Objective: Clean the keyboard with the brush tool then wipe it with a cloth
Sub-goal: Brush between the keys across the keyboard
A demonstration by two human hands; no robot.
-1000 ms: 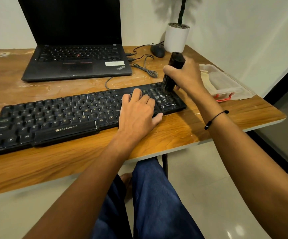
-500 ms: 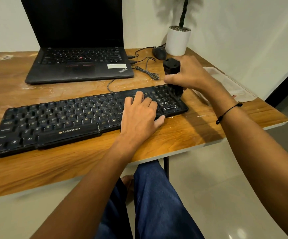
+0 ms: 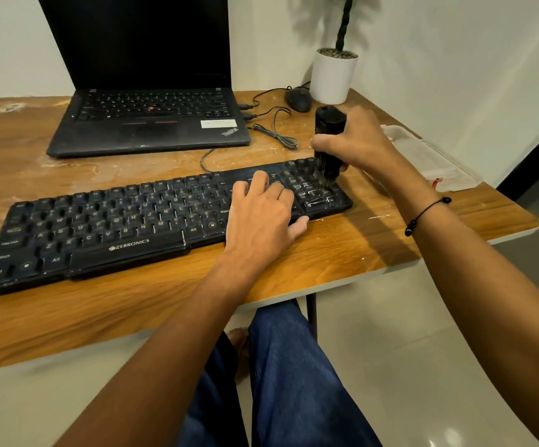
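Note:
A black Zebronics keyboard (image 3: 107,224) lies across the wooden table (image 3: 52,311), tilted with its right end farther away. My left hand (image 3: 261,214) rests flat on the keys just left of the number pad, fingers spread. My right hand (image 3: 355,140) grips a black cylindrical brush tool (image 3: 328,130) held upright. Its bristle end touches the number pad keys at the keyboard's right end. No cloth is visible.
An open black laptop (image 3: 145,124) stands behind the keyboard. A black mouse (image 3: 298,99) with coiled cable and a white plant pot (image 3: 332,75) sit at the back right. A clear plastic box (image 3: 429,159) lies at the table's right edge. My knees are under the table.
The brush tool has shifted over the number pad: first tilted at the pad's left, then at its far right edge, now upright over its middle. My left hand stayed put.

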